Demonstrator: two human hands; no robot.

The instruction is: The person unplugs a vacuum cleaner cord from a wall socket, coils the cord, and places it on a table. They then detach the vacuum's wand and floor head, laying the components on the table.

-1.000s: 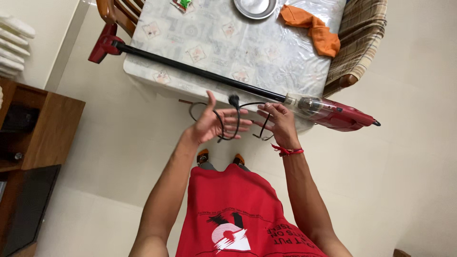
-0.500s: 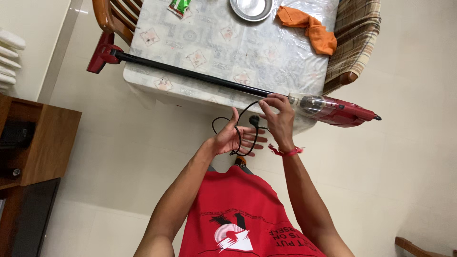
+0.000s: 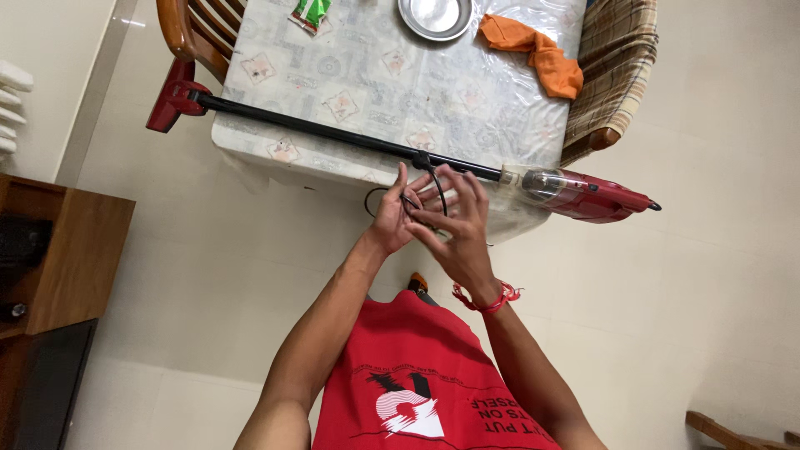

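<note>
Winding around the left hand, a thin black cord lay in loops across its palm and fingers, which stood straight and close together, pointing up toward the table edge. The right hand lay over the left, fingers spread and lightly curled, pinching a strand of the same cord near its fingertips; a red thread band circled that wrist. One loop hung out to the left of the hands, below the table's edge. Just above the fingertips ran the long black tube of a red stick vacuum, which rested flat on the near side of a table covered in clear plastic over a patterned cloth, its red floor head past the left corner and its body overhanging the right. Farther back on the table sat a steel bowl, an orange cloth and a green packet. A chair with checked cushion stood at the right, a wooden cabinet at the left.
</note>
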